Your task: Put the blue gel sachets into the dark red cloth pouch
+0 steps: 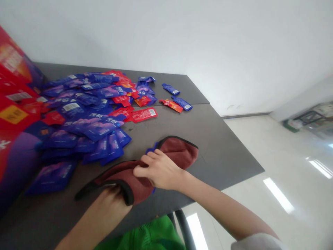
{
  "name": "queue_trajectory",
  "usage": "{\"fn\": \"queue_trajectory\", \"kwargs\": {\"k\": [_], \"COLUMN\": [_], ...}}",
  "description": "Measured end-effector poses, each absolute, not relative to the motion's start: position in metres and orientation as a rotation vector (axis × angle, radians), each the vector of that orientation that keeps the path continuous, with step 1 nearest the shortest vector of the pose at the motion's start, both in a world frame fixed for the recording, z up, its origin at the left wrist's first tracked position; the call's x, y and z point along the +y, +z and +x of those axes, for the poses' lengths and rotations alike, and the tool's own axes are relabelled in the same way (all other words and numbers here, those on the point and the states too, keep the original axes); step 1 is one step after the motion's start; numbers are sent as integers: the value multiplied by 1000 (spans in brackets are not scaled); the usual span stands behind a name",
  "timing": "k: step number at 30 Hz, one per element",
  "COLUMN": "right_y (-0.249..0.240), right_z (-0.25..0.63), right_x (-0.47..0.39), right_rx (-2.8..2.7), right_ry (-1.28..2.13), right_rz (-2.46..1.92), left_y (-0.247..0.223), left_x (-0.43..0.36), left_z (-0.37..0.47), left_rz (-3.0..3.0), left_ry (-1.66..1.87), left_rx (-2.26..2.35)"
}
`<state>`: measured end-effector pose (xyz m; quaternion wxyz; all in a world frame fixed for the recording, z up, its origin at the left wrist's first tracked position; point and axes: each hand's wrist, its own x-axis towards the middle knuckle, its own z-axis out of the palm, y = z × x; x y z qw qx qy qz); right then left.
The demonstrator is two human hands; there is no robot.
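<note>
A maroon cloth piece with black edging (179, 151) lies across the dark table in front of me, bunched at its middle. My right hand (158, 168) grips that middle with curled fingers. Into an opening at the cloth's near left end goes my left hand (111, 201), so its fingers are hidden. Bits of blue (151, 150) peek out from behind and below the cloth by my right hand; what they belong to is mostly covered. Just left of the cloth, a heap of blue sachets (96, 126) mixed with red sachets (123, 81) spreads over the table.
Large red and purple packaging (15, 139) stands close at the left edge. A few loose sachets (171, 89) lie farther right on the grey table (218, 149). A white wall rises behind it. Past the table's right edge is shiny floor (288, 149).
</note>
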<state>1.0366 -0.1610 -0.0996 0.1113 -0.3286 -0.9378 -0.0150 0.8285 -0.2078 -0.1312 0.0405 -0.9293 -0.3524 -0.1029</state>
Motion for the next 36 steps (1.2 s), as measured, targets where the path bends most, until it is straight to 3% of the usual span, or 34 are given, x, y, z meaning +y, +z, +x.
{"fn": "queue_trajectory", "kwargs": {"k": [4,7,14,21,25,30,36], "right_y": [-107,-93,-92,-94,-75,-87,-104], "right_z": [1055,1066,1048,1055,1052,1041,1049], "right_x": [-120,-109,-172,-96,-128,-179,-97], "right_rx": [-2699,-2534,-2749,-2587,-2489,-2783,-2735], "right_ry": [-107,-153,-69,-178,-124,-1,-64], "right_rz": [-1317,-1525,-1036,-1509,-1318,-988,-1318], "left_y": [-118,-111,-103,-107,-117,-115,-108], "left_x": [-217,-224,-233,-230,-232,-234,-228], "left_z": [850,869,889,890,893,895,891], "left_rz": [-2734,-2673,-2657,-2634,-2611,-2670,-2656], "left_ry": [-295,-240,-184,-170,-216,-153,-220], "left_rx": [-819,-890,-1080,-1053,-1156,-1078,-936]}}
